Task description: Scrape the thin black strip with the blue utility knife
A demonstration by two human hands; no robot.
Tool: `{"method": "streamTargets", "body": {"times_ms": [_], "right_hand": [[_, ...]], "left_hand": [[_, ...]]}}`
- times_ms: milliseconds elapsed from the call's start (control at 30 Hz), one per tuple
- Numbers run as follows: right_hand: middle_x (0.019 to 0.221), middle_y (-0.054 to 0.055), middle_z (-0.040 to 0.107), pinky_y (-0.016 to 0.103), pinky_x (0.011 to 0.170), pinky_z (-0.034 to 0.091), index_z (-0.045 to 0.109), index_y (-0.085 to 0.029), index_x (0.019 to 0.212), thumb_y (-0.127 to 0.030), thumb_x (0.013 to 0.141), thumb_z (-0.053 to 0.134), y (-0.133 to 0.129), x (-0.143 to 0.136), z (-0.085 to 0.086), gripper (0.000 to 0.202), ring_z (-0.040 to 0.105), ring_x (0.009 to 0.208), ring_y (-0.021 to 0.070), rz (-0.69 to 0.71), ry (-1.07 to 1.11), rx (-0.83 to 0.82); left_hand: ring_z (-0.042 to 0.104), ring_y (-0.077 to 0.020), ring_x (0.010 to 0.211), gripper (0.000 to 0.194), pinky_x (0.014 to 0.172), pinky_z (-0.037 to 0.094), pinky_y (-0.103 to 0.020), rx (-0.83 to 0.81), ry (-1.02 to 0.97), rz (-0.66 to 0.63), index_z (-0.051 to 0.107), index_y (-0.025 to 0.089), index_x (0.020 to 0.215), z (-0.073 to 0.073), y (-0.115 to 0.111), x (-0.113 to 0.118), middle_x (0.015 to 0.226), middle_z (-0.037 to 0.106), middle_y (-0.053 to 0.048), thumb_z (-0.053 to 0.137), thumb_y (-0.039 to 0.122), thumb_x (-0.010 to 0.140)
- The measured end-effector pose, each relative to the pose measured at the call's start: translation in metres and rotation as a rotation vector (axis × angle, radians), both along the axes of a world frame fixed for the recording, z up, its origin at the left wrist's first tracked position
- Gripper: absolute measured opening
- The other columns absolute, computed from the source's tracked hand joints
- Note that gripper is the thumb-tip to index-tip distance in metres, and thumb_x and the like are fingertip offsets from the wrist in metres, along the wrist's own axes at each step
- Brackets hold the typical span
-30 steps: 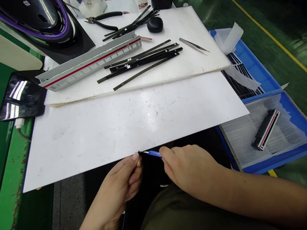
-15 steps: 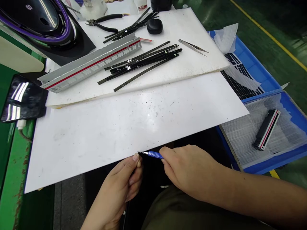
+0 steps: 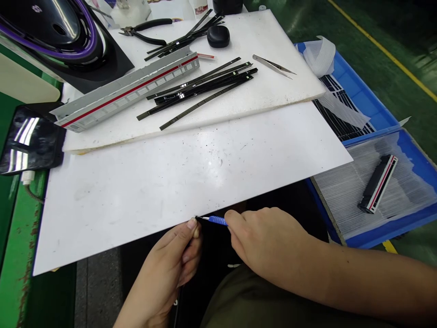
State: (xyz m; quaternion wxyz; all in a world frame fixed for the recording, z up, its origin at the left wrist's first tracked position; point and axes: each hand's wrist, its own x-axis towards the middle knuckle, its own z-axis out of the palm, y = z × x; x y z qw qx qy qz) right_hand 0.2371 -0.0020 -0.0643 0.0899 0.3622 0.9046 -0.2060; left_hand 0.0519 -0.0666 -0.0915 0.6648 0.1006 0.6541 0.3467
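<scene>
My right hand (image 3: 264,239) is closed around a craft knife (image 3: 217,220) with a blue ribbed handle and a thin metal tip pointing left. At the front edge of the white board (image 3: 136,191), my left hand (image 3: 179,255) pinches a small dark piece (image 3: 197,219) between thumb and fingers; its kind is too small to tell. The knife's tip reaches this piece. Beyond them, several thin black strips (image 3: 205,86) lie on a white foam slab (image 3: 273,86). Beside the strips rests a long grey model train car shell (image 3: 129,91) with a red stripe.
Tweezers (image 3: 274,66), black-handled cutters (image 3: 146,32) and a small black case (image 3: 218,36) lie on the slab. A phone (image 3: 32,139) with a cable sits at left. Blue trays (image 3: 385,232) at right hold black strips and a train piece (image 3: 378,184).
Both hands keep their places at the board's edge, with the knife's tip moved slightly at the dark piece. The whole view has shifted a little.
</scene>
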Motion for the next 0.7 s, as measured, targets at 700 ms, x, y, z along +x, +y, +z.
{"method": "streamTargets", "body": {"times_ms": [700], "right_hand": [[0.071,0.002,0.069,0.029,0.047,0.032,0.054,-0.022,0.092,-0.021,0.099,0.039,-0.001,-0.001,0.0037,0.017,0.064,0.056,0.0217,-0.071,0.003,-0.082]], "left_hand": [[0.021,-0.0034,0.039,0.04,0.035,0.021,-0.012,0.049,-0.006,-0.048,0.052,0.019,0.072,-0.0011,0.0002,-0.0033,0.051,0.034,0.008,0.069,0.054,0.082]]}}
